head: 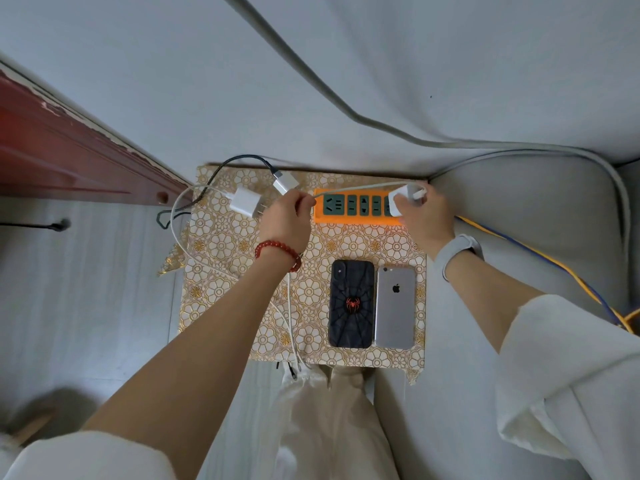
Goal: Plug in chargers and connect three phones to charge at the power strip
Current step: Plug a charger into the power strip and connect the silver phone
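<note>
An orange power strip (346, 220) with dark green sockets lies at the back of a small table. My right hand (424, 216) grips a white charger (398, 199) at the strip's right end socket. My left hand (285, 216) pinches that charger's white cable (353, 187) just left of the strip. Two more white chargers lie to the left: a square one (244, 201) and a smaller one (285, 181) on a black braided cable. A phone in a black spider case (350, 303) and a silver phone (395, 306) lie face down, side by side, near the front.
The table has a gold floral cloth (221, 258). A dark red wooden frame (69, 150) runs at the left. A grey cushion (519, 209) sits at the right, with yellow and blue wires (554, 275) over it. White cables (291, 323) hang off the table front.
</note>
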